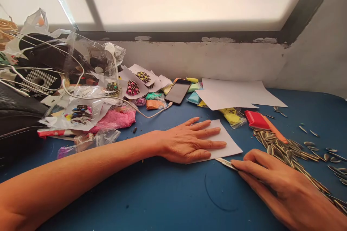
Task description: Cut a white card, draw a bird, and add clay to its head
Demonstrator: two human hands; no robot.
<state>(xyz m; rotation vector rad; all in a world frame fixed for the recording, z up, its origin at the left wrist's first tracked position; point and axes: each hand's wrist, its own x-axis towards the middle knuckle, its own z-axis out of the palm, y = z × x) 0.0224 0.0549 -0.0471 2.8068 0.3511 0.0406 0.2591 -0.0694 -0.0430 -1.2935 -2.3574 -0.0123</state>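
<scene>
My left hand (193, 140) lies flat with spread fingers on a small white sheet of paper (229, 142), pressing it against the blue table. Close to the sheet's near edge, my right hand (279, 180) pinches a slim, pale craft knife (226, 163) between thumb and fingers. Its tip points left, at the paper's edge beside the left fingers; the rest of the knife is hidden in the hand. Striped sunflower seeds (273, 142) lie in a heap just beyond the right hand. A red packet (257, 120) and an orange strip (279, 131) touch the heap.
Larger white sheets (233, 94) lie at the back over coloured clay packets (231, 117). A phone (178, 91) with a white cable (130, 103) rests left of them. Seed-covered paper pieces (132, 87), plastic bags and a black bag (18, 126) crowd the left.
</scene>
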